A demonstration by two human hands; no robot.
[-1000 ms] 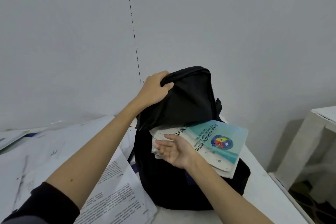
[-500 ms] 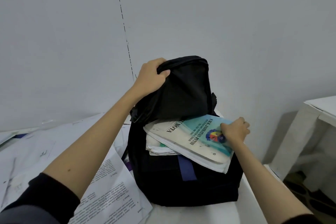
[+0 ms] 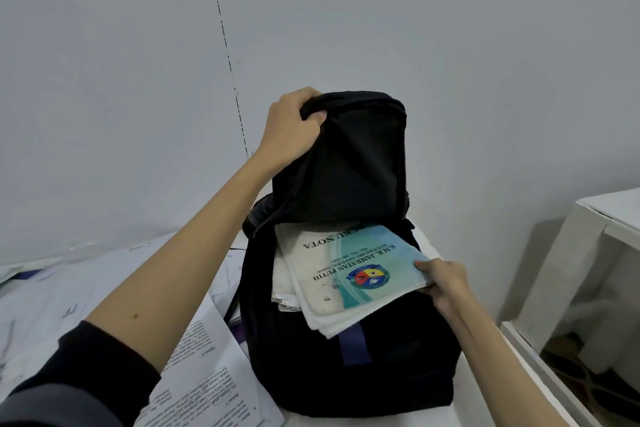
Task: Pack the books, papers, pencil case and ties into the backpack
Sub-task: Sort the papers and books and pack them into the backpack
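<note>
The left hand (image 3: 292,125) grips the raised top flap of the black backpack (image 3: 349,350) standing near the table's right edge, while the right hand (image 3: 445,282) pinches the corner of the books (image 3: 349,270) protruding from its opening.

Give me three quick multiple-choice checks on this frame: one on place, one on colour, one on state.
1. Where do the printed papers lie?
A. On the table left of the backpack
B. Inside the backpack
C. On the floor

2. What colour is the backpack?
A. Red
B. Black
C. Yellow

3. How far in is the book stack?
A. Fully inside
B. Partly in, sticking out of the opening
C. Flat on the table

Answers: 1 A, sheets lie beside the bag; 2 B, black fabric; 3 B, right hand grips its corner while left hand holds up the flap.
</note>
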